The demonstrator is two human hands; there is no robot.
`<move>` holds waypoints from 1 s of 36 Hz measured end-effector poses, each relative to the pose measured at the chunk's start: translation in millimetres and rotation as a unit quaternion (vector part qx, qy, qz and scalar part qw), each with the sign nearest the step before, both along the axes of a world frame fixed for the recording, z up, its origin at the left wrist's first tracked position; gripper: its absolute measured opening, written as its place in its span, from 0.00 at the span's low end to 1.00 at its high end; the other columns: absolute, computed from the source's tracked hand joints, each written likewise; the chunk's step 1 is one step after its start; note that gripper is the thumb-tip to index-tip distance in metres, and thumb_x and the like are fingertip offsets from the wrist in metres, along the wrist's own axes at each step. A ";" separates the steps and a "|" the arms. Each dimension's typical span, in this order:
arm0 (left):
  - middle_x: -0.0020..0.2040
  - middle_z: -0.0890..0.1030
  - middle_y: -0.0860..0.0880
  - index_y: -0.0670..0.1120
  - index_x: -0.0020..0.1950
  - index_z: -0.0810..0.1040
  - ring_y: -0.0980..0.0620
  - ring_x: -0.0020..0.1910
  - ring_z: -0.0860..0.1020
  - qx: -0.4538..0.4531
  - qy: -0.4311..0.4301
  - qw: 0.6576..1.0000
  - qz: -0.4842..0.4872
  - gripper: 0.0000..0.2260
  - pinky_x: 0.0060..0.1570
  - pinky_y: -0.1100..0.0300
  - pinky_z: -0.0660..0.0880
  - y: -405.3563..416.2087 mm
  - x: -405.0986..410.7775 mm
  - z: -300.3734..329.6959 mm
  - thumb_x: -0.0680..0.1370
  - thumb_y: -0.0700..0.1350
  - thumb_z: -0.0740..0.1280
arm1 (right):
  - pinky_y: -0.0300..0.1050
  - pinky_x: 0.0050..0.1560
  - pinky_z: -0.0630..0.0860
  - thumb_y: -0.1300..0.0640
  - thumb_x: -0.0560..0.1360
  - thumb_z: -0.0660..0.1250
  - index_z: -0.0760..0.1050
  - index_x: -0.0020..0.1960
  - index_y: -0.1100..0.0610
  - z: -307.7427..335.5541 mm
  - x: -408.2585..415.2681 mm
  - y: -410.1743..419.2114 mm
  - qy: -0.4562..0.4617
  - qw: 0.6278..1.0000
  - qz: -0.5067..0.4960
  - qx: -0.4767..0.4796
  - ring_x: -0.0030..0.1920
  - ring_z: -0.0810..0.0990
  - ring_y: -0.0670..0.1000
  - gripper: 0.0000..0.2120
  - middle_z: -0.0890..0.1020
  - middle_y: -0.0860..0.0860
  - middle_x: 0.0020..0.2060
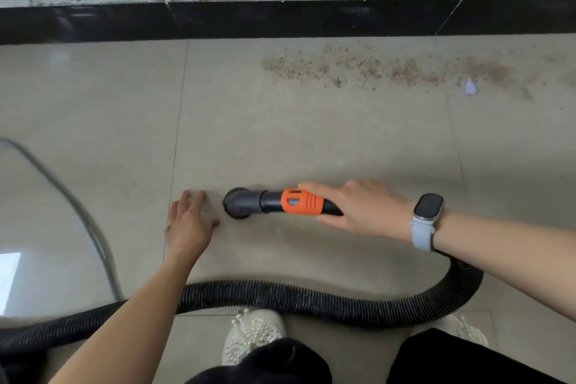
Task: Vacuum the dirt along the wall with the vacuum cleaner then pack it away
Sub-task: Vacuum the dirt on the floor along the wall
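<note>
- Since I only have the head view, everything I report comes from that one downward look at the floor (311, 140).
- My right hand (358, 209) lies over the nozzle (274, 202), just behind its orange collar (301, 201); the fingers run along the top and the thumb below, so it holds the tube loosely, though the palm hides how far the fingers wrap.
- The nozzle's round dark head (238, 203) points left and seems to sit on the tile; I cannot tell whether it fully touches.
- My left hand (190, 224) hovers or rests just left of that head, fingers spread and straight, holding nothing; it is blurred, so contact with the floor is unclear.
- The hose (311, 298) loops from under my right wrist, past the watch (425, 221), then runs left across the bottom and is cut off at the frame edge; the cleaner's body is out of sight.
- The dirt (389, 67) lies in a brownish band near the black skirting (280, 17), well apart from the nozzle, up and to the right; its far end smears toward the right edge.
- A small pale scrap (470, 87) sits within the dirt.
- A grey cord (78, 212) curves down the left side, blurred.
- My shoes (252, 332) show partly, covered by dark trouser knees.
</note>
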State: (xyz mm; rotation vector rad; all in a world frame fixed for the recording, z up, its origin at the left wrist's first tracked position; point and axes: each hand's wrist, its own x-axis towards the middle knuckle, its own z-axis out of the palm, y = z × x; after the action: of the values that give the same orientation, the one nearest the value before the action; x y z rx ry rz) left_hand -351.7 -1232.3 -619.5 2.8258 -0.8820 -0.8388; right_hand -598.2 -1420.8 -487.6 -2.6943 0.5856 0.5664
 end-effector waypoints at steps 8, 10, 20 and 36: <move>0.77 0.56 0.48 0.52 0.75 0.62 0.46 0.75 0.53 -0.002 -0.003 1.000 0.015 0.30 0.65 0.43 0.65 -6.5 -3.0 -1.4 0.76 0.51 0.69 | 0.45 0.42 0.69 0.42 0.79 0.58 0.47 0.76 0.36 3.3 -28.9 8.9 0.023 0.997 -0.021 0.064 0.49 0.79 0.57 0.30 0.79 0.55 0.50; 0.77 0.56 0.49 0.52 0.75 0.62 0.46 0.75 0.53 0.000 -0.001 1.000 0.015 0.30 0.66 0.44 0.65 -7.0 -1.9 -1.2 0.76 0.51 0.69 | 0.46 0.44 0.70 0.41 0.79 0.57 0.47 0.76 0.37 4.4 -30.6 16.5 0.033 0.997 0.015 0.072 0.51 0.79 0.58 0.29 0.79 0.55 0.52; 0.76 0.55 0.48 0.51 0.75 0.59 0.44 0.74 0.53 0.021 -0.013 1.000 -0.003 0.32 0.66 0.44 0.64 -10.5 -4.9 -3.2 0.75 0.53 0.68 | 0.50 0.46 0.77 0.42 0.77 0.60 0.54 0.74 0.36 3.6 -38.9 -34.9 -0.025 0.988 -0.152 -0.012 0.50 0.80 0.59 0.28 0.82 0.53 0.52; 0.77 0.48 0.50 0.53 0.76 0.54 0.46 0.75 0.49 0.030 0.009 0.996 -0.085 0.39 0.68 0.46 0.63 -65.9 -10.5 2.2 0.71 0.60 0.71 | 0.47 0.41 0.70 0.43 0.79 0.58 0.55 0.75 0.42 0.5 28.9 -63.4 -0.041 0.982 -0.183 -0.027 0.47 0.78 0.59 0.27 0.81 0.55 0.52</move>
State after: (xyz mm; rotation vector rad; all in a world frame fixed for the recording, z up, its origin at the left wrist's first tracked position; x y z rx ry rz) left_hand -362.2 -1298.2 -617.3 2.8190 -1.1276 -0.9252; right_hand -569.4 -1484.2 -487.0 -2.5508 1.0549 0.3406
